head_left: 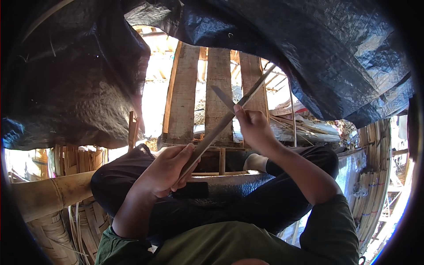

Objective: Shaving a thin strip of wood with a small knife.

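Note:
A long, narrow strip of bamboo [214,133] slants from my lap up to the far right. My left hand [167,170] is wrapped around its lower part, thumb on top. Farther up, my right hand [254,128] is closed around a knife, whose pointed blade [223,96] crosses the strip and sticks out to the upper left. The fingers hide the knife's handle. My right thumb rests where blade and strip meet. Both hands are above my crossed legs in dark trousers.
Wooden planks [182,97] stretch away in front. Dark tarpaulin [335,57] hangs overhead on both sides. A thick bamboo pole [53,194] lies at the left, by woven panels. Bundled strips [370,198] stand at the right. A dark rectangular object [194,190] is by my lap.

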Demonstrator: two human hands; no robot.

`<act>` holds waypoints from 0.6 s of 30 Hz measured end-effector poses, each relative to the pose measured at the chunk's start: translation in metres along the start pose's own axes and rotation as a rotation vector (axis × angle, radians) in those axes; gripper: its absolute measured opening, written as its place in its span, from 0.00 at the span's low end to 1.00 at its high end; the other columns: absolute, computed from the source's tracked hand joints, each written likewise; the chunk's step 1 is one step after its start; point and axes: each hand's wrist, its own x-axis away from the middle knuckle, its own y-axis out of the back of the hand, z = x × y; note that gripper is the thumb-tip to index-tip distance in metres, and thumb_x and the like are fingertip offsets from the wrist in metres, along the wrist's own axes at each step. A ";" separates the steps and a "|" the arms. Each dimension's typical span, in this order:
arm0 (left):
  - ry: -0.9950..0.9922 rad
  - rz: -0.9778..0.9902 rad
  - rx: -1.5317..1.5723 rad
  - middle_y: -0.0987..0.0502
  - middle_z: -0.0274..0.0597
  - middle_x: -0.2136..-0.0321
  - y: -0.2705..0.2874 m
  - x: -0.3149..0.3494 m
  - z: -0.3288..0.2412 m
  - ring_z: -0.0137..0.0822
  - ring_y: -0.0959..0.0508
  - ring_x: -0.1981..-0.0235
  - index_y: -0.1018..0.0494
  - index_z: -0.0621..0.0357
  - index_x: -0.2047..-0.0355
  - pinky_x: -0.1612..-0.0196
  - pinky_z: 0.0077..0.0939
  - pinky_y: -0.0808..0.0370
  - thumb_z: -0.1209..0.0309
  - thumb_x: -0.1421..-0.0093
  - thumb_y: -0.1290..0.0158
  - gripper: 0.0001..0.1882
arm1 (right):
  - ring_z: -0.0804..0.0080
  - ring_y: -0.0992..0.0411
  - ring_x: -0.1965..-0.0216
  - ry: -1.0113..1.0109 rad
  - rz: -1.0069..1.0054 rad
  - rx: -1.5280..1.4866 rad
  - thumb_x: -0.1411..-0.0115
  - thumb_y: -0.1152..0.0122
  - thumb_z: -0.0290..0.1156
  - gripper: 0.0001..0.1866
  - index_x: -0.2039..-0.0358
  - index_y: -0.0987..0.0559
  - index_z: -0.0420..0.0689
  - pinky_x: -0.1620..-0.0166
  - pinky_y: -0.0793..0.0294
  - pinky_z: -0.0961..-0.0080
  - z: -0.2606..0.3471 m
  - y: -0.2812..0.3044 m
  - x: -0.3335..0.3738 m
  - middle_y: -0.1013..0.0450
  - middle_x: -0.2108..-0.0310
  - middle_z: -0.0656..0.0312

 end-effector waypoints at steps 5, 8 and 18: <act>0.007 0.007 0.046 0.36 0.32 0.89 0.000 0.003 -0.002 0.21 0.43 0.95 0.31 0.61 0.65 0.91 0.16 0.45 0.59 0.27 0.63 0.20 | 0.68 0.32 0.84 -0.082 0.038 0.013 0.33 0.56 0.57 0.35 0.84 0.26 0.40 0.75 0.34 0.61 -0.007 0.013 -0.015 0.32 0.87 0.57; 0.009 0.017 0.008 0.37 0.32 0.90 0.000 0.001 -0.001 0.21 0.43 0.96 0.31 0.61 0.66 0.91 0.16 0.45 0.59 0.27 0.64 0.19 | 0.71 0.35 0.87 0.011 0.090 0.044 0.31 0.59 0.56 0.35 0.85 0.28 0.41 0.79 0.36 0.65 -0.002 0.007 0.005 0.37 0.92 0.61; 0.014 0.103 0.133 0.40 0.30 0.91 0.001 0.000 0.004 0.20 0.46 0.96 0.32 0.60 0.65 0.92 0.16 0.47 0.60 0.26 0.66 0.19 | 0.71 0.35 0.89 -0.007 0.062 0.046 0.30 0.60 0.55 0.35 0.85 0.27 0.40 0.83 0.37 0.67 -0.005 0.017 -0.011 0.35 0.90 0.61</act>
